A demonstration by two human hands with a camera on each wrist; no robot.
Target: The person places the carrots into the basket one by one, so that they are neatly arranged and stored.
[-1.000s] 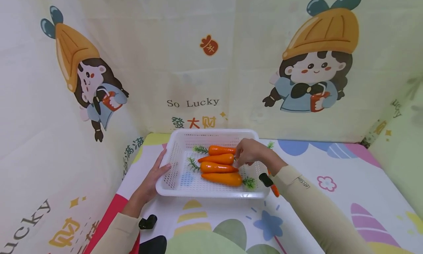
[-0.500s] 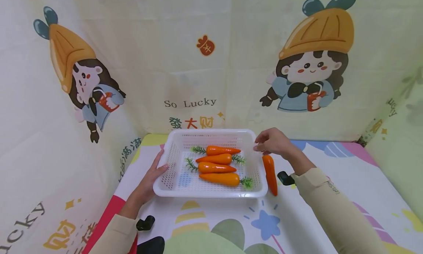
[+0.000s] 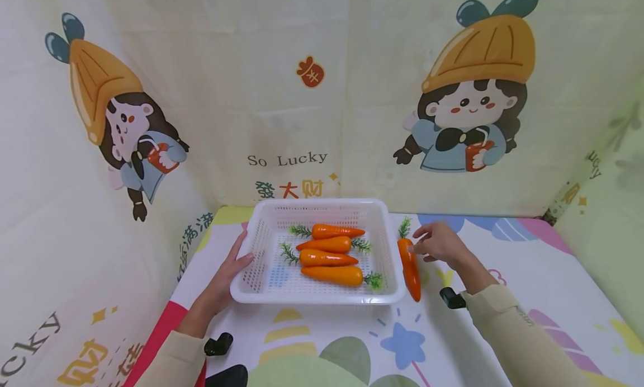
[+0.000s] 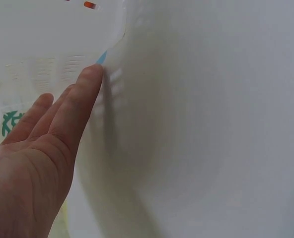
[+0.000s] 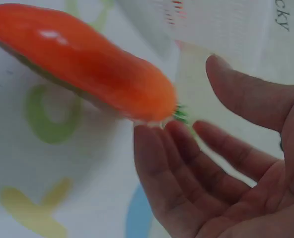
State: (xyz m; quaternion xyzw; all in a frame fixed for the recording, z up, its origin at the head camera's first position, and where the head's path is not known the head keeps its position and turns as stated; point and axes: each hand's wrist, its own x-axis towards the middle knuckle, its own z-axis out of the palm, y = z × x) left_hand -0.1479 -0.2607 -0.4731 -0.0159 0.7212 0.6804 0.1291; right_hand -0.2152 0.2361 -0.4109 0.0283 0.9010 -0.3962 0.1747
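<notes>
Four carrots in the basket, one outside it by the right hand

Starting on the left: the left hand (image 3: pixel 227 278) lies flat against the left wall of the white basket (image 3: pixel 261 289), fingers straight and pressed to the plastic, not curled round anything. Inside the basket sit four carrots (image 3: pixel 328 258) stacked in a row front to back, leafy ends pointing different ways. Just past the basket's right wall a fifth carrot (image 3: pixel 410 267) lies on the colourful mat (image 3: pixel 503 314), green top pointing away, tip toward the camera. The right hand (image 3: pixel 439 243) is right up against its thick end, fingers relaxed and spread; in the right wrist view the fingertips (image 5: pixel 154 136) meet the carrot near its leafy end, touching, not gripping.
</notes>
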